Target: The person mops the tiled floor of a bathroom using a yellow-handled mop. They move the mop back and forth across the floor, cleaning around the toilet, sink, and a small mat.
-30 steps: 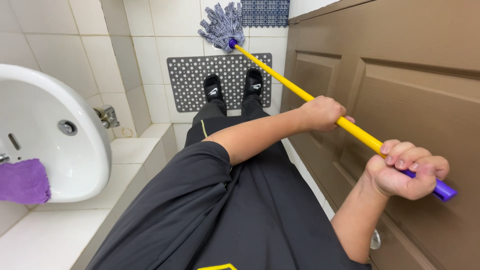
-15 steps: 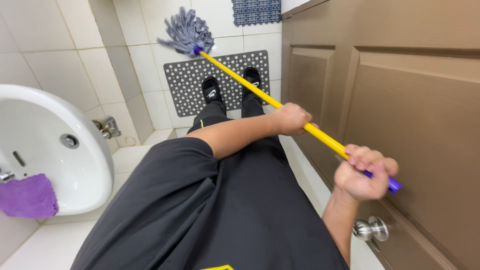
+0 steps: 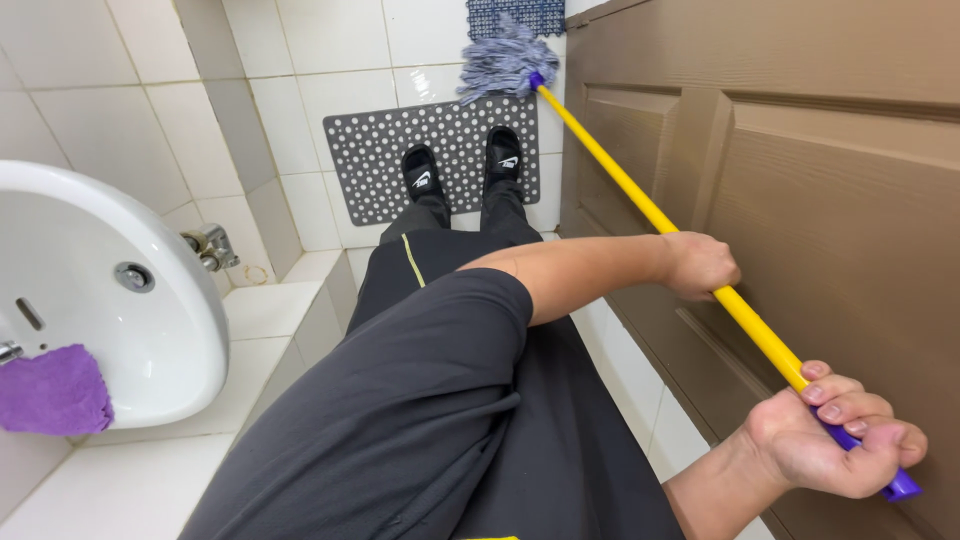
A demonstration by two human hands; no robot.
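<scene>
Both hands gripping long yellow mop handle [image 3: 640,200]: left hand [image 3: 697,264] midway, right hand [image 3: 835,440] wrapped round purple end; grey string mop head [image 3: 503,62] on white tiled floor [image 3: 340,60], mopping mid-stroke beyond grey dotted mat [image 3: 380,150].

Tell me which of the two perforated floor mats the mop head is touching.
The mop head lies between both, overlapping the far blue mat; the nearer grey mat is the one under the shoes.

You stand in a small bathroom with glossy white floor tiles [image 3: 345,90] and a grey perforated mat [image 3: 380,160]. A white basin [image 3: 110,300] with a purple cloth [image 3: 50,390] hangs to your left, and a brown panelled door [image 3: 800,130] fills your right
</scene>
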